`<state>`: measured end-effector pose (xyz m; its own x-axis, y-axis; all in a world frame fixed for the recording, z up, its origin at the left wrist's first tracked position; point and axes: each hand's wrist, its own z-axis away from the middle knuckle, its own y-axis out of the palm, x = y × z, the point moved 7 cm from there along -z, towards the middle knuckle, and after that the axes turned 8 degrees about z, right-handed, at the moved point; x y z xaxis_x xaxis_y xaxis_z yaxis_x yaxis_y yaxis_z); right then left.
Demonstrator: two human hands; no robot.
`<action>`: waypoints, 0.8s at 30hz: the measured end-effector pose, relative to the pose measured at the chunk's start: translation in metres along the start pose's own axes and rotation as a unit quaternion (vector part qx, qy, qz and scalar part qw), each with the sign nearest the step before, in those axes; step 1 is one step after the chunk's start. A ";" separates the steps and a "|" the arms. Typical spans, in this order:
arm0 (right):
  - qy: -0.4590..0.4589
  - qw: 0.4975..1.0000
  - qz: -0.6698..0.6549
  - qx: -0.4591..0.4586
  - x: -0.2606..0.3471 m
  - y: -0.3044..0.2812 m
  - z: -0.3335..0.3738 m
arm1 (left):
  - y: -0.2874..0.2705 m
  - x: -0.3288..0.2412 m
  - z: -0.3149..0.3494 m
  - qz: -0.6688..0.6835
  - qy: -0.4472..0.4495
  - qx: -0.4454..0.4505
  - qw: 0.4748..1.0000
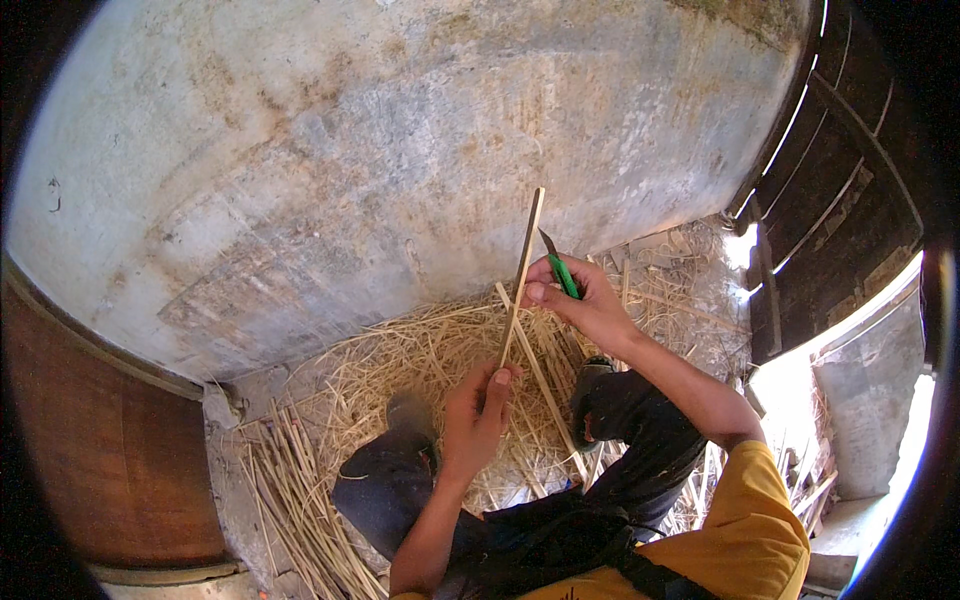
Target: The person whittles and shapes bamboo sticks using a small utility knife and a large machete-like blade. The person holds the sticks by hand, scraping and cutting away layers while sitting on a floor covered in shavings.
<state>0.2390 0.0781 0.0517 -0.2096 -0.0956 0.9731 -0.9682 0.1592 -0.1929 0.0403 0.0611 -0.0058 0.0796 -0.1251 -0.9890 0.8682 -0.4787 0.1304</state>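
A flat, narrow bamboo strip (pixel 527 250) stands nearly upright in front of me, leaning slightly right at its top. My left hand (pixel 475 420) pinches its lower end between thumb and fingers. Higher up, my right hand (pixel 595 308) is closed round a green utility knife (pixel 565 276), its dark blade pointing up and to the left, close beside the strip. The right fingertips are at the strip's middle; whether they press on it I cannot tell. Behind and below lies a longer pale strip (pixel 548 390), slanting between my legs.
Loose shavings (pixel 390 365) cover the floor around my feet. A bundle of thin strips (pixel 300 490) lies at the lower left. Ahead rises a stained grey wall (pixel 400 180), with a brown wooden panel (pixel 110 450) at left and dark boards (pixel 840 180) at right.
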 end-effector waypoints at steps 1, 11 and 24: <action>-0.010 1.000 0.005 -0.002 0.000 0.000 0.000 | 0.000 0.000 0.000 -0.003 0.002 -0.004 1.000; 0.013 1.000 -0.006 0.014 -0.006 0.000 0.001 | -0.002 -0.003 -0.001 -0.072 0.041 -0.031 0.996; -0.244 0.904 0.350 0.024 0.015 0.018 0.024 | -0.014 -0.003 -0.002 -0.062 0.061 -0.070 0.994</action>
<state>0.2149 0.0558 0.0595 -0.7969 -0.4116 0.4422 -0.5778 0.3059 -0.7567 0.0287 0.0697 -0.0052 0.0186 0.0383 -0.9991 0.9340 -0.3572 0.0037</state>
